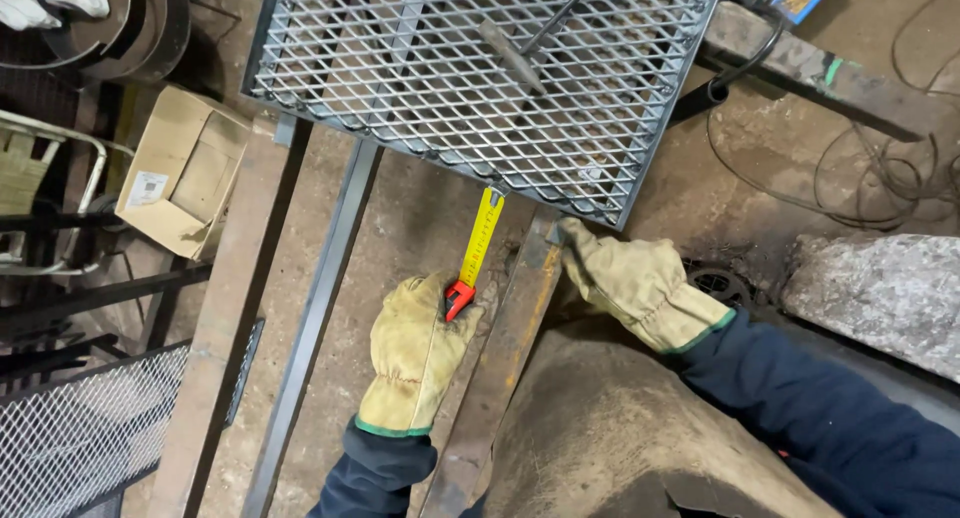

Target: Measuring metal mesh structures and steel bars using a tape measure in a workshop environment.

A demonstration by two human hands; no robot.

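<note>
My left hand (413, 350), in a tan work glove, grips a red tape measure (458, 298). Its yellow blade (482, 236) runs up to the near edge of a framed steel mesh panel (480, 73). My right hand (630, 278), also gloved, rests on the top end of a rusty flat steel bar (500, 363) just below the panel's corner. A chipping hammer (515, 53) lies on the mesh.
A grey steel tube (315, 318) and a wide rusty beam (222, 318) run along the concrete floor at left. A cardboard box (180, 173) sits beside them, another mesh panel (80, 433) at bottom left. Cables (870, 168) and a stone block (880, 288) lie at right.
</note>
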